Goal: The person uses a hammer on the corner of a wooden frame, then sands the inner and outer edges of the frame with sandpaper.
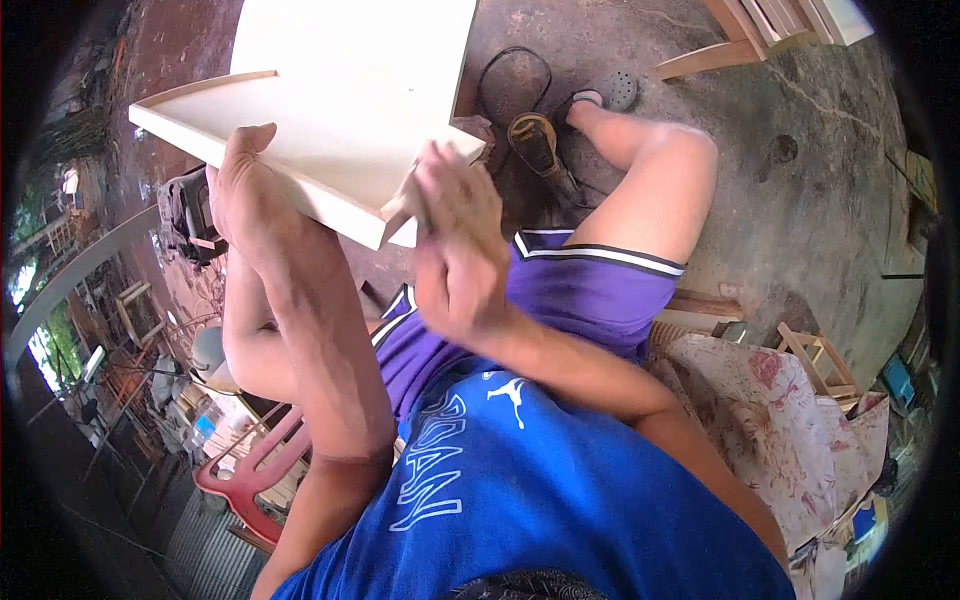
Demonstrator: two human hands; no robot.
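A shallow pale wooden tray with thin raised sides is tilted over my lap. My left hand grips its near side, thumb over the rim and the other fingers hidden underneath. At the tray's right corner is my right hand, blurred by motion, with its fingers curled against the wood. A greyish edge shows beneath those fingers, but I cannot make out what it is. A large white board lies just beyond the tray.
A power tool with a black cord lies on the concrete floor near my foot. Wooden furniture stands at the upper right. A red plastic chair is at lower left, and a stained cloth is at right.
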